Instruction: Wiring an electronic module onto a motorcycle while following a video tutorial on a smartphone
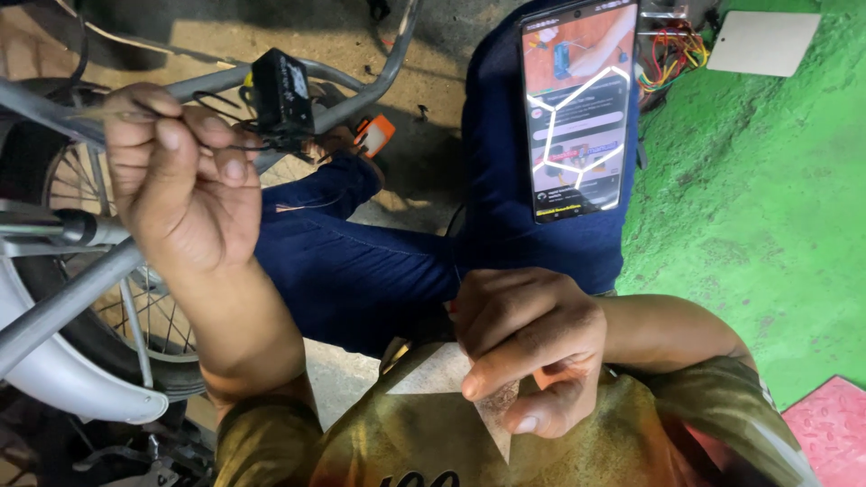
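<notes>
My left hand [185, 185] is raised at the upper left, its fingers pinched on thin black wires that lead to a small black box-shaped part [281, 95] hanging just right of the fingertips. My right hand [528, 347] rests low at my chest against my shirt, fingers curled; something small and red shows at its left edge, and I cannot tell whether it grips it. A smartphone [577, 108] with a lit screen lies on my right thigh, over blue trousers.
A bicycle frame [81, 280], spoked wheel [99, 316] and white mudguard [63, 383] fill the left. An orange piece [377, 133] sits near the frame. A bundle of coloured wires [672, 54] and a white board [762, 41] lie on the green floor [749, 207].
</notes>
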